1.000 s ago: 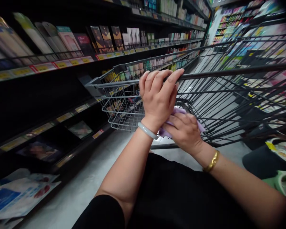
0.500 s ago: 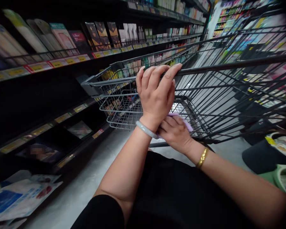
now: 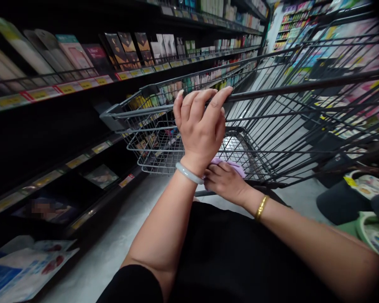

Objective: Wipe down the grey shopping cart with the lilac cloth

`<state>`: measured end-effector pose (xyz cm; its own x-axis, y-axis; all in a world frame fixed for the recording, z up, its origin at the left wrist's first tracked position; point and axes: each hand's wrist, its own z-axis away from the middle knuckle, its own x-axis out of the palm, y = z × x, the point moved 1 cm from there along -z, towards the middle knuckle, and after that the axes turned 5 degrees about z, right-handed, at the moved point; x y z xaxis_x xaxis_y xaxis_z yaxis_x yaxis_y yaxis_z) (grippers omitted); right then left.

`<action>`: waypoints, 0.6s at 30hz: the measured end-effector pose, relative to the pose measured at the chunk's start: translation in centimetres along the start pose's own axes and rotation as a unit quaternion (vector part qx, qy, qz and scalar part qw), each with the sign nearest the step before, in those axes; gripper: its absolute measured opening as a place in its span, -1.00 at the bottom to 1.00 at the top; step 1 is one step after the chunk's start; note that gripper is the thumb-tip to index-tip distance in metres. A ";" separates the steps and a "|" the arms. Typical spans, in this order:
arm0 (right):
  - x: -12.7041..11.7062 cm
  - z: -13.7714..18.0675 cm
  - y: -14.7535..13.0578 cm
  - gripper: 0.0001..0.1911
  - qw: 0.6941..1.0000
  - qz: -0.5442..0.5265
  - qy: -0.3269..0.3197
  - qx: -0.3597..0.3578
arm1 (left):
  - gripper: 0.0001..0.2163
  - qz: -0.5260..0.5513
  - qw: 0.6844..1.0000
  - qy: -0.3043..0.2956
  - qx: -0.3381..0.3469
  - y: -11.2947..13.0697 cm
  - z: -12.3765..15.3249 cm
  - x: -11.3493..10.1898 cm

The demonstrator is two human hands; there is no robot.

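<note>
The right hand [image 3: 225,183] grips a purple cloth [image 3: 236,167] against the cart's lower wirework, just below the left wrist, its fingers bent over it. Above, the left hand [image 3: 200,126] has its fingers hooked over the cart's top bar [image 3: 271,91]. The rubbing looks to be under way: the cloth lies on the wires, not put aside. How much of the cart [image 3: 113,112] is done, and how much is left, I cannot tell. Beyond stand a dark bucket [image 3: 337,206] at right and stocked shelves [image 3: 85,84] at left.
</note>
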<state>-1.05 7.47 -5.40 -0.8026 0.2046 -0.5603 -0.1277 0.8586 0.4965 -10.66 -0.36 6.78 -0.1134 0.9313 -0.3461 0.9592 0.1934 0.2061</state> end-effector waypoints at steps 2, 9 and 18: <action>-0.6 0.1 0.6 -0.93 1.000 0.006 0.007 0.024 | -0.64 0.008 1.000 -0.008 -0.004 -0.1 0.0 0.0; -2.7 1.5 2.5 -0.93 0.998 0.025 -0.041 -0.049 | -0.64 0.056 0.998 -0.013 -0.028 -0.3 0.1 0.3; -4.7 1.5 5.0 -0.91 0.997 0.068 -0.023 -0.025 | -0.62 0.001 0.994 0.092 0.058 0.4 0.3 1.4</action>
<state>2.93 11.51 -1.27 -0.7876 0.3398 -0.5141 -0.0484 0.7975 0.6013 -10.36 0.92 6.06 -0.1470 0.9743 -0.1706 0.9815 0.1650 0.0967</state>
